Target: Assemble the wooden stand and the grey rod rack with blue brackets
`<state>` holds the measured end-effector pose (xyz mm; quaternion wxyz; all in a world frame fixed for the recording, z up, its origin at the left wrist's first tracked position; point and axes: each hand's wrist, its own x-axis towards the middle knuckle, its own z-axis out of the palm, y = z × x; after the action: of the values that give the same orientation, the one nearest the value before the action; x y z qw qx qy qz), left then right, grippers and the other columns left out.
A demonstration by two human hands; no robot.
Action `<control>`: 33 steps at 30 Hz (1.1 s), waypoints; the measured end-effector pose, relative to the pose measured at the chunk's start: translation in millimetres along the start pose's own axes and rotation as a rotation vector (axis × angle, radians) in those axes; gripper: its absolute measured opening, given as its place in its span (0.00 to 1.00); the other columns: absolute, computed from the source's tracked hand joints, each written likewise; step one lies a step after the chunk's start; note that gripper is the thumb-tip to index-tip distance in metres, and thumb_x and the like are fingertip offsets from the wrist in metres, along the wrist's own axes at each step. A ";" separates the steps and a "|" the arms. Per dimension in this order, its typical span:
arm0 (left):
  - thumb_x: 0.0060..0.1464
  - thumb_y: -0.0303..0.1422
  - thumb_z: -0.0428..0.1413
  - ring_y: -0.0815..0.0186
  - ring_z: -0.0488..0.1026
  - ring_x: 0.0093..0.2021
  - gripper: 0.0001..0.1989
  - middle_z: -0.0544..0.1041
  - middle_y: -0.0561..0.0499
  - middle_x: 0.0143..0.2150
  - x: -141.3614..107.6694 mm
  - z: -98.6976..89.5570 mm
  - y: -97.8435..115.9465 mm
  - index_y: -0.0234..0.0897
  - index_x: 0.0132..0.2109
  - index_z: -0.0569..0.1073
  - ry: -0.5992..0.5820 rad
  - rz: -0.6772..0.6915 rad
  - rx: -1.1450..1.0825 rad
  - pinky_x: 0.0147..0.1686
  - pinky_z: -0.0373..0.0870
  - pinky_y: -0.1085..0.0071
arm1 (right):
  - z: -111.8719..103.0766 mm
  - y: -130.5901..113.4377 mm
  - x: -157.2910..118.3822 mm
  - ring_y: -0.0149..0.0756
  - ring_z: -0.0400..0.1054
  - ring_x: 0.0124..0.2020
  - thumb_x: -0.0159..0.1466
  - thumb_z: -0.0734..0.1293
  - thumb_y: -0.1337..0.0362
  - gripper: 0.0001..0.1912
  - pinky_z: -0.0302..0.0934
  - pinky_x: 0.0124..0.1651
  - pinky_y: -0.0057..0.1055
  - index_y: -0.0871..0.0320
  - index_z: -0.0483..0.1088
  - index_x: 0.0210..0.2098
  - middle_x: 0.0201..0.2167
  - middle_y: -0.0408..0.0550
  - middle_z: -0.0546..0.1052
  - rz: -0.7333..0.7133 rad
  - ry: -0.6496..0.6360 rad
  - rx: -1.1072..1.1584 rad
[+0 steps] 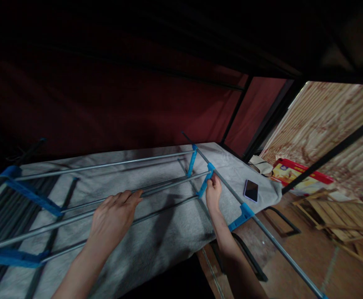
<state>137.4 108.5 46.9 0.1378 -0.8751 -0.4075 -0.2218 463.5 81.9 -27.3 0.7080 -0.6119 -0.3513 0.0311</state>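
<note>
A frame of grey metal tubes with blue plastic connectors lies across a cloth-covered table. My left hand (114, 211) is closed over a long middle tube (169, 183), its fingertips resting around it. My right hand (213, 193) pinches the blue connector (205, 182) at the tube's right end, where it meets a long side tube (228, 185). Another blue connector (243, 214) sits lower on that side tube. At the left, blue connectors (33, 195) join the other ends of the tubes.
Several loose dark tubes (11, 211) lie at the left on the grey cloth (165, 232). A phone (251, 190) rests at the right. Beyond the table are a red and yellow package (293, 174), folded wooden slats (343, 216) and black metal bars.
</note>
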 end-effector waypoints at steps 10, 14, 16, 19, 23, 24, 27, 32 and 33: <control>0.66 0.37 0.41 0.58 0.75 0.34 0.22 0.78 0.43 0.34 2.4 0.0 -2.5 0.36 0.51 0.78 0.001 0.013 -0.010 0.37 0.68 0.62 | 0.2 -0.8 -0.5 0.42 0.69 0.52 0.60 0.59 0.63 0.20 0.59 0.60 0.39 0.60 0.73 0.48 0.47 0.52 0.77 -0.009 0.015 -0.003; 0.67 0.37 0.41 0.57 0.75 0.35 0.22 0.79 0.43 0.36 0.7 3.2 -3.5 0.36 0.53 0.78 0.002 0.038 0.036 0.39 0.68 0.61 | 1.0 6.6 1.3 0.42 0.69 0.53 0.60 0.60 0.63 0.21 0.60 0.60 0.41 0.61 0.73 0.50 0.49 0.54 0.77 -0.005 0.024 0.000; 0.67 0.36 0.42 0.57 0.76 0.36 0.21 0.79 0.44 0.37 -0.9 5.6 -4.0 0.36 0.54 0.77 0.006 0.049 0.044 0.40 0.68 0.61 | 1.6 11.0 2.8 0.43 0.69 0.53 0.59 0.60 0.63 0.22 0.60 0.61 0.42 0.61 0.72 0.51 0.50 0.55 0.77 0.009 0.033 0.010; 0.67 0.34 0.44 0.58 0.76 0.35 0.20 0.79 0.44 0.37 -3.9 8.7 -5.5 0.38 0.55 0.76 0.012 0.052 0.036 0.40 0.68 0.61 | 1.4 16.8 5.7 0.44 0.70 0.53 0.59 0.61 0.62 0.23 0.59 0.61 0.44 0.62 0.72 0.51 0.51 0.56 0.77 0.031 0.036 0.033; 0.67 0.35 0.44 0.58 0.76 0.36 0.19 0.79 0.44 0.37 -7.0 13.5 -8.5 0.38 0.56 0.76 0.004 0.050 0.005 0.40 0.69 0.62 | -3.0 20.6 10.0 0.45 0.70 0.54 0.61 0.62 0.60 0.24 0.59 0.62 0.45 0.62 0.71 0.53 0.53 0.57 0.76 0.005 -0.013 0.052; 0.67 0.35 0.44 0.58 0.76 0.36 0.20 0.79 0.44 0.37 -7.2 15.0 -9.0 0.38 0.56 0.76 -0.002 0.052 -0.006 0.40 0.69 0.62 | -4.6 21.1 10.9 0.44 0.70 0.54 0.61 0.63 0.59 0.24 0.60 0.61 0.44 0.62 0.71 0.54 0.54 0.56 0.76 -0.008 -0.025 0.042; 0.67 0.35 0.43 0.58 0.77 0.36 0.20 0.80 0.44 0.39 -6.5 18.8 -9.9 0.39 0.57 0.76 -0.027 0.049 -0.027 0.39 0.70 0.63 | -8.3 22.5 13.1 0.45 0.71 0.50 0.61 0.66 0.56 0.21 0.62 0.58 0.44 0.61 0.72 0.50 0.49 0.55 0.78 -0.032 -0.053 -0.047; 0.68 0.38 0.41 0.57 0.79 0.40 0.22 0.81 0.45 0.45 -7.3 20.5 -17.8 0.42 0.59 0.73 -0.153 0.025 -0.097 0.37 0.71 0.65 | -9.3 24.1 16.4 0.45 0.72 0.45 0.64 0.63 0.52 0.18 0.64 0.54 0.44 0.60 0.73 0.43 0.41 0.54 0.79 -0.067 -0.093 -0.150; 0.68 0.38 0.40 0.57 0.80 0.41 0.22 0.81 0.46 0.47 -8.4 20.9 -21.7 0.43 0.60 0.73 -0.188 0.004 -0.116 0.37 0.72 0.65 | -9.1 23.7 16.8 0.45 0.72 0.45 0.64 0.63 0.52 0.18 0.64 0.54 0.44 0.60 0.73 0.44 0.42 0.54 0.79 -0.081 -0.093 -0.158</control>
<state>121.5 125.5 25.9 0.0487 -0.8993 -0.4035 -0.1617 490.1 88.0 -40.7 0.6410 -0.6492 -0.4095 0.0031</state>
